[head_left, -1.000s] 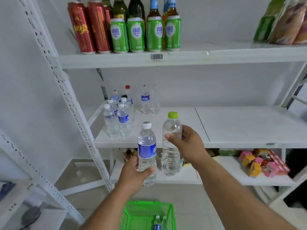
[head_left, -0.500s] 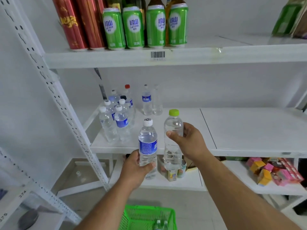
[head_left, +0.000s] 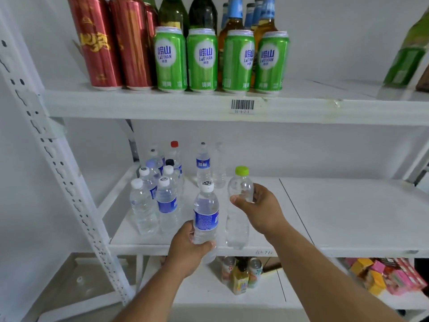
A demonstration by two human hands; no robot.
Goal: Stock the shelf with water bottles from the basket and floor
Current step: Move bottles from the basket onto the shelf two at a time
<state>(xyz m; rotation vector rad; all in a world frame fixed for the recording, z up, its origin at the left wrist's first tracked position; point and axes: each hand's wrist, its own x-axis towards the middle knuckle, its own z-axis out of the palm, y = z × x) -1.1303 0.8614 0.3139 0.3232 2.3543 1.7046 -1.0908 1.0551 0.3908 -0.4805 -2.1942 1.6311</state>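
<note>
Both bottles are rising toward the middle shelf [head_left: 348, 212] since a second ago; left hand [head_left: 185, 254] is clamping the blue-label bottle [head_left: 206, 217] low; right hand [head_left: 260, 210] is gripping the green-cap bottle [head_left: 239, 205] high, hovering at the front edge beside the standing bottles [head_left: 157, 194]; placing looks imminent.

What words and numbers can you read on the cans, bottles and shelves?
"LAOSHAN", under two big Chinese characters: on the green cans.
Gold Chinese characters, too slanted to read: on the red cans.
White characters, too blurred: blue label of the bottle at the back.
Digits under the barcode sticker on the upper shelf edge: too small.
Handwriting on the middle shelf edge: unreadable.
Blue label of the bottle in the left hand: blurred.
</note>
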